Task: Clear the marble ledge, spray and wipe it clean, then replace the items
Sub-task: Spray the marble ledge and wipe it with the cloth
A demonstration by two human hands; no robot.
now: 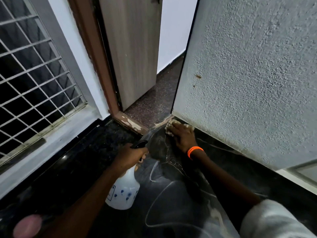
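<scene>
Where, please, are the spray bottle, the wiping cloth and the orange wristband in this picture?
spray bottle point(123, 191): head view, on its white body.
wiping cloth point(169, 128): head view, on the edge showing beside the fingers.
orange wristband point(194, 150): head view, on the band's middle.

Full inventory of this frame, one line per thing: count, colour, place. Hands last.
spray bottle: 1, white with blue flower print, black trigger, held over the ledge
cloth: 1, cream, far end of ledge, under right hand
marble ledge: 1, black with white veins
window grille: 1, white, left
door: 1, grey-brown, ajar
textured wall: 1, pale blue, right
wristband: 1, orange, right wrist
left hand: grips bottle
right hand: presses cloth
</scene>
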